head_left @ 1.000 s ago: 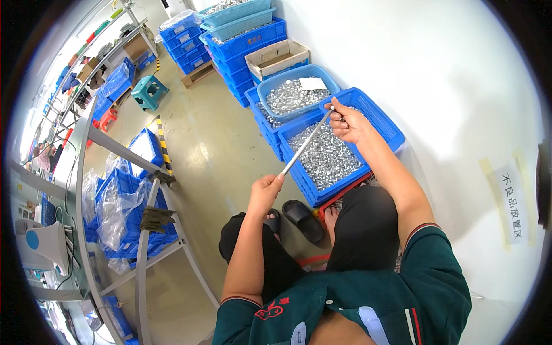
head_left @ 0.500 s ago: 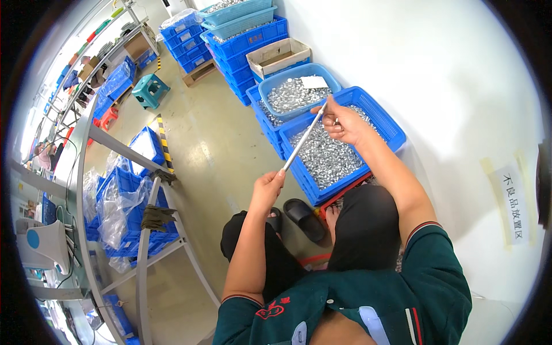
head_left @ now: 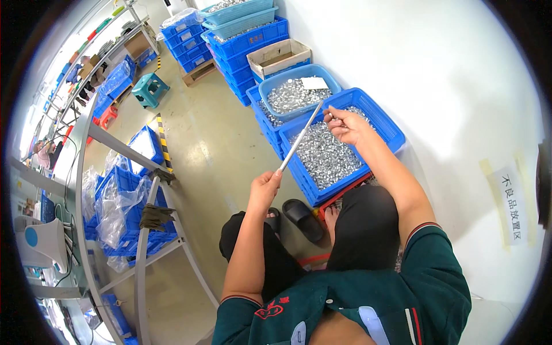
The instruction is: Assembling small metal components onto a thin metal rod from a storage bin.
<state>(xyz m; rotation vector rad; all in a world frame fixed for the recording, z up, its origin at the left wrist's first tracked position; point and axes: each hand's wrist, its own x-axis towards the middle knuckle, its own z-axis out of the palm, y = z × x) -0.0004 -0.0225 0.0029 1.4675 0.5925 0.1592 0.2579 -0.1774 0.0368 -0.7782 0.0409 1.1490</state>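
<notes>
My left hand [head_left: 265, 187] is closed round the lower end of a long, thin silvery rod [head_left: 302, 137], which slants up and to the right. Just right of the rod's upper tip, my right hand [head_left: 345, 125] has its fingers drawn together in a pinch, apart from the rod. Whatever small thing it may hold is too small to make out. Beneath this hand is a blue plastic basket [head_left: 393, 129] filled with small silvery metal parts [head_left: 328, 158]. Behind it, a lighter blue basin [head_left: 267, 92] contains more such parts and a white card [head_left: 314, 83].
Stacked blue crates [head_left: 253, 43] stand along the white wall, with an open carton box [head_left: 287, 50] nearby. A grey metal frame [head_left: 141, 270] and plastic-covered blue crates [head_left: 123, 198] are at left. Farther off is a teal stool [head_left: 150, 90]. A black slipper [head_left: 303, 220] lies below my hands.
My right hand has come off the rod's upper end and moved slightly right and down. The left hand still holds the rod, nearly in place.
</notes>
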